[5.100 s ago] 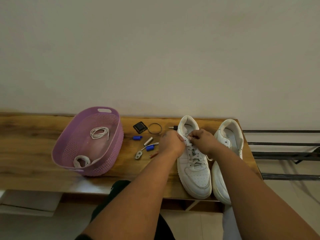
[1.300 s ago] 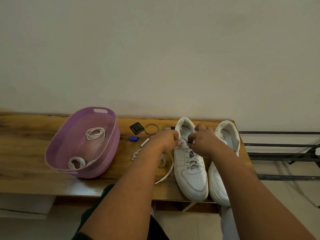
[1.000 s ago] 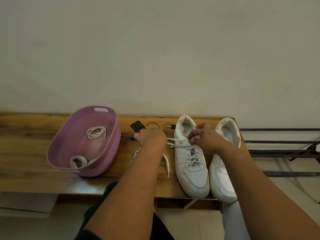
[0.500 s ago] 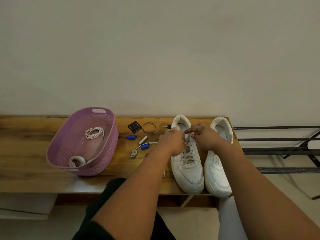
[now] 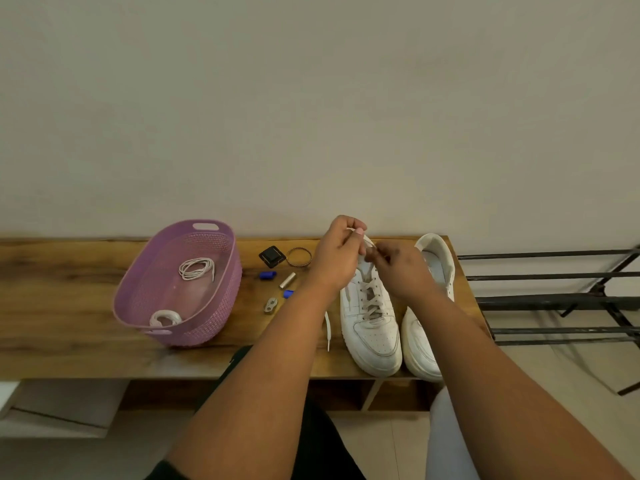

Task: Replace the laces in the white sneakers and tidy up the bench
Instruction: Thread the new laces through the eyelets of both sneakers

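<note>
Above the left sneaker, the left hand pinches the lace; the right hand pinches it too.

Two bare forearms are seen reaching in from the lower edge of the head view, uncovered from wrist to elbow. No watch, ring or bracelet can be made out on the left hand or the right hand. A pale, light-coloured fingernail is shown on the left hand's thumb. At the lower edge, by the left elbow, the edge of a dark sleeve is visible. Beneath the arms, the left leg is covered in dark, nearly black cloth, with a greenish tinge at its upper edge, and the right leg is covered in a pale, whitish-lavender cloth. Both cloths look plain, without visible print or marking.
</note>
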